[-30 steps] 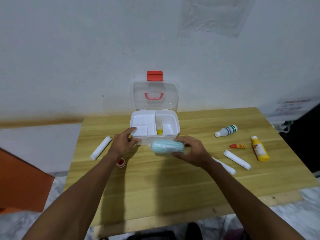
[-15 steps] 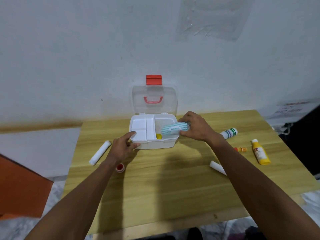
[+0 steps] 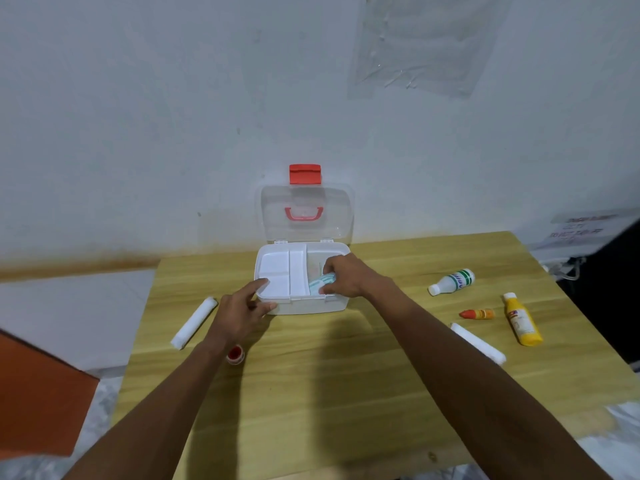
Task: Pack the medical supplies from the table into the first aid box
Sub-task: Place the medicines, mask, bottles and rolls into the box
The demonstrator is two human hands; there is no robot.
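Both hands work at the white plastic first aid box (image 3: 311,304), which stands on the light wooden table (image 3: 311,393) near the wall with its clear lid (image 3: 306,213) raised upright; a red latch (image 3: 304,174) tops the lid and a red handle (image 3: 303,213) shows through it. Right hand (image 3: 346,277) reaches into the box's right compartment, fingers closed around a pale teal striped packet (image 3: 320,282) that sits partly inside that compartment against the divider; the left hand (image 3: 242,311) rests against the box's front left corner, fingers spread and gripping nothing, index finger lying on the rim and thumb on the front wall. A white tray (image 3: 277,271) with separate sections fills the box's left side.

Left of the box lies a white rolled bandage (image 3: 194,322), well apart from it; a small red-capped jar (image 3: 236,354) sits just beside the left wrist. To the right lie a white bottle with green label (image 3: 452,281), a small red and orange dropper bottle (image 3: 477,313), a yellow squeeze bottle (image 3: 522,323) and a second white bandage roll (image 3: 479,344), partly hidden by the right forearm; all lie on their sides, apart from one another.
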